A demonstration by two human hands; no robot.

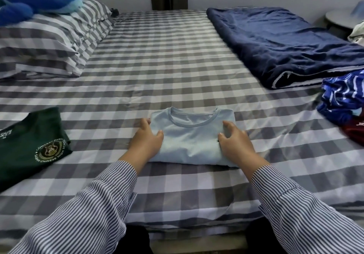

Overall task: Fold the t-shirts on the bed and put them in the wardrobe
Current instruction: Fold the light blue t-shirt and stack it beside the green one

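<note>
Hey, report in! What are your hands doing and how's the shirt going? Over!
Left hand and right hand rest on light blue t-shirt, one at each side. Shirt folded, collar up, on bed. Green t-shirt lies left, unfolded pile right. Nothing blocking.

light blue t-shirt (189,139) folded, collar up, on bed (157,57)

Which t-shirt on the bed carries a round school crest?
The dark green t-shirt at the left edge; the light blue t-shirt between the hands is plain, and the blue patterned one lies crumpled at right.
</note>
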